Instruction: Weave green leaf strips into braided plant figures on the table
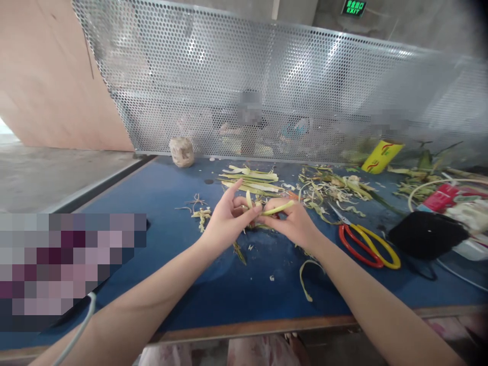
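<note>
Over the middle of the blue table my two hands meet around a pale yellow-green plant strip. My left hand pinches it between thumb and fingers, with the index finger raised. My right hand has its fingers closed on the same strip, and one end sticks out to the right. A short upright piece shows between the hands; whether it is part of this strip is hidden. Just behind lie several flat green strips side by side. Small peelings lie left of my left hand.
Scissors with red and yellow handles lie right of my right forearm. Beyond are a pile of plant scraps, a yellow packet and a black pouch. A whitish roll stands before the perforated metal screen.
</note>
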### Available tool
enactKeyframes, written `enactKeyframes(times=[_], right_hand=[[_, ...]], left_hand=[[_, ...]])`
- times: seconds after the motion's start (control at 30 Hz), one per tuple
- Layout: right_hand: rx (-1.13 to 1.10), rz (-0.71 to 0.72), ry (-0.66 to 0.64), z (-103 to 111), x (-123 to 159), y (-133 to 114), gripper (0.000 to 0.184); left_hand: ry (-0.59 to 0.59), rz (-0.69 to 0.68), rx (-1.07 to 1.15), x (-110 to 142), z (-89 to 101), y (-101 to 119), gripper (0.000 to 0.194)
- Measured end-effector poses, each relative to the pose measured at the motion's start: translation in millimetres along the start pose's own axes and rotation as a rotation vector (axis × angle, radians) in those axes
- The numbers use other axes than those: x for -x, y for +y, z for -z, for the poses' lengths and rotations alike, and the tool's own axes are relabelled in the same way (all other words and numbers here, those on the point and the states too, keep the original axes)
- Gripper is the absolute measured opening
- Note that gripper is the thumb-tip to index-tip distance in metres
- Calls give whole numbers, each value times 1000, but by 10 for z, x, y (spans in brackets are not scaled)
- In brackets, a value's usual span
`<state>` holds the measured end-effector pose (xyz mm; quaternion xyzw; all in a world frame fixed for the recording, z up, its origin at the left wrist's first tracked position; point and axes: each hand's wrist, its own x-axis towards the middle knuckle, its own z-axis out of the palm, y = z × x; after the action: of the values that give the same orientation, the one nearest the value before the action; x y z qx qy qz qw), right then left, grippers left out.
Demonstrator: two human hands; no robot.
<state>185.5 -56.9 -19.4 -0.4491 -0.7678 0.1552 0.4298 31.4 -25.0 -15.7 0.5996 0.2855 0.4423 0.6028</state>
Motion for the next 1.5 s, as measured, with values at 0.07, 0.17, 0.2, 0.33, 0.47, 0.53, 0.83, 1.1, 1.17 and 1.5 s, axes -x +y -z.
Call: enactKeyframes(times=[0.07,0.17,0.2,0.33,0.47,0.53,0.83,1.1,1.17,1.5], right_hand=[[162,107,36,-2,11,-4,12],[328,208,93,-12,39,-13,10],[352,235,103,-16,50,-15,11],[383,339,133,-18,81,-8,13],[502,406,91,-12,92,-24,8],[518,431,34,-17,94,-47,8],[63,41,128,-18,45,60,49],[121,67,87,22,17,11,8],[72,58,97,47,12,5,8],[-205,2,162,84,13,28,4]], left_hand=[[55,31,31,-17,-4,-1,78],[123,39,18,-22,-13,13,73],[144,34,6,-22,-11,17,72],[193,13,-80,-38,31,-2,74],[138,-51,-273,-40,82,-75,75],[79,-117,-419,-21,92,-103,76],[-60,-193,-536,57,74,-22,63],[-136,-166,-445,99,44,41,76],[-136,-143,-367,94,24,51,74],[-219,-81,64,70,-25,14,85]])
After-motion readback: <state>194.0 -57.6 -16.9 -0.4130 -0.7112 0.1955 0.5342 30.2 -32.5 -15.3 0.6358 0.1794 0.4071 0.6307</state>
